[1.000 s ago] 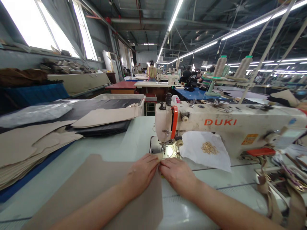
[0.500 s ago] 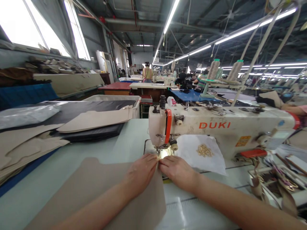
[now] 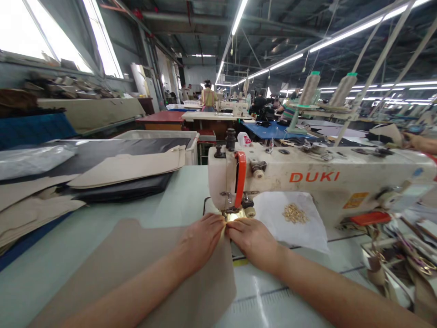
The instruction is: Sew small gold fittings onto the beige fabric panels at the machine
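Note:
A large tan fabric panel [image 3: 136,264] lies flat on the pale green sewing table [image 3: 184,191]. My left hand [image 3: 201,239] presses on the panel's far right corner. My right hand [image 3: 254,241] rests beside it, fingertips meeting the left hand's at the panel's edge, just in front of the lit needle area [image 3: 235,214] of the white DUKI sewing machine [image 3: 307,177]. Both hands pinch or hold down the fabric edge under the presser foot; the needle itself is hidden by my fingers.
Stacks of beige and black cut pieces [image 3: 112,175] lie at the left. A white sheet with small gold hardware [image 3: 293,213] sits under the machine arm. Straps and buckles [image 3: 403,259] clutter the right. Thread cones [image 3: 309,89] stand behind. Other people work in the distance.
My hands and the fabric edge have crept slightly toward the needle. The view has shifted a little to the right and down.

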Demonstrator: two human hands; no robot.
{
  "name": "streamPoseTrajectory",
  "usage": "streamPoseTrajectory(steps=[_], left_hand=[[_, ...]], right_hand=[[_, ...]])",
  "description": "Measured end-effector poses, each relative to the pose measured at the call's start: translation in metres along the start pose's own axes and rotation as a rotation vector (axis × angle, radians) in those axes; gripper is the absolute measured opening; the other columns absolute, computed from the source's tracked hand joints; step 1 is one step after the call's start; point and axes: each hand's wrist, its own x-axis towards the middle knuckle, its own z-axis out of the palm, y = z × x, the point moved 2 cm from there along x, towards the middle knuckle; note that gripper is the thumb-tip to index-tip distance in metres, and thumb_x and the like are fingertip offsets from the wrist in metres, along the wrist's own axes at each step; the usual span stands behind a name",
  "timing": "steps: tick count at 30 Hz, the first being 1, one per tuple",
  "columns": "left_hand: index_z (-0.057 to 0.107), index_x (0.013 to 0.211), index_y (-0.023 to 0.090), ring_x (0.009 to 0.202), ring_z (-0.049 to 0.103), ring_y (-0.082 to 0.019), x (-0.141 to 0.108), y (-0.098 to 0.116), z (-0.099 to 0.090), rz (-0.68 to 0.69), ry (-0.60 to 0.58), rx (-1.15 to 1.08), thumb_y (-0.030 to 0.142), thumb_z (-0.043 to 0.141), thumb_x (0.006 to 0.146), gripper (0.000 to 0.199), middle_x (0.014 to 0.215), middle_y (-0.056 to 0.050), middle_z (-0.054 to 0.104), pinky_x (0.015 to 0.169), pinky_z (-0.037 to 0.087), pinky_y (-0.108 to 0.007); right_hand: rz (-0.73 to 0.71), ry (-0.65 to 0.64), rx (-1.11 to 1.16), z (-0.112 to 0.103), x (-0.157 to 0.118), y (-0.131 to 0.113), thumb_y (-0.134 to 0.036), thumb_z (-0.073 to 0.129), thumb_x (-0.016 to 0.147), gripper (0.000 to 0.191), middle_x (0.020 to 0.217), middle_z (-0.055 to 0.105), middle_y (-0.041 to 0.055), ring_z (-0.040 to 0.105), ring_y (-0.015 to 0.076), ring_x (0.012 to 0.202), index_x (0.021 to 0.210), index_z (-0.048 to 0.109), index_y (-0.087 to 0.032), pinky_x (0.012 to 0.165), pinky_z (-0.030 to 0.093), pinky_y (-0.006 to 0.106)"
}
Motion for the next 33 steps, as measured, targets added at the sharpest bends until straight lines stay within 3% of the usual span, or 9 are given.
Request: streamPoseTrajectory(steps=[13, 19, 28, 33], left_hand=[[0.061, 0.093, 0.015, 0.091, 0.058, -0.019, -0.0005, -0.0051, 0.0042, -0.012, 0.011, -0.043, 0.014, 0.039, 0.09, 0.023, 0.096, -0.007, 0.066, 0.086, 0.049, -0.034], [0.061, 0.094, 0.016, 0.092, 0.058, -0.019, -0.0018, -0.008, 0.0075, -0.038, -0.015, -0.073, 0.016, 0.041, 0.089, 0.02, 0.096, -0.007, 0.066, 0.086, 0.049, -0.034], [0.062, 0.092, 0.015, 0.093, 0.06, -0.02, -0.0004, 0.0002, -0.0012, -0.033, -0.032, -0.008, 0.018, 0.036, 0.09, 0.026, 0.097, -0.008, 0.067, 0.084, 0.05, -0.035], [0.061, 0.102, 0.013, 0.1, 0.06, -0.02, -0.0051, 0.0011, -0.0014, -0.113, -0.02, 0.009, 0.018, 0.037, 0.089, 0.027, 0.105, -0.01, 0.067, 0.09, 0.049, -0.036]], right_hand=[[0.01, 0.004, 0.025, 0.0015, 0.0015, 0.0002, -0.012, 0.053, 0.086, 0.008, 0.102, 0.063, 0.0094, 0.055, 0.0204, 0.096, 0.093, 0.058, -0.012, 0.085, 0.043, 0.029], [0.019, 0.044, -0.004, 0.0026, -0.0013, -0.0008, -0.015, 0.053, 0.087, 0.006, 0.096, 0.064, 0.0075, 0.056, 0.02, 0.089, 0.089, 0.059, -0.013, 0.079, 0.045, 0.03], [-0.121, 0.09, 0.057, -0.0026, -0.0055, -0.0054, -0.017, 0.051, 0.089, 0.008, 0.092, 0.066, 0.0056, 0.058, 0.0175, 0.092, 0.085, 0.058, -0.015, 0.085, 0.045, 0.027], [-0.125, 0.062, 0.066, -0.0047, -0.0069, -0.0065, -0.015, 0.049, 0.089, 0.011, 0.093, 0.066, 0.0056, 0.059, 0.0169, 0.091, 0.085, 0.058, -0.015, 0.085, 0.045, 0.026]])
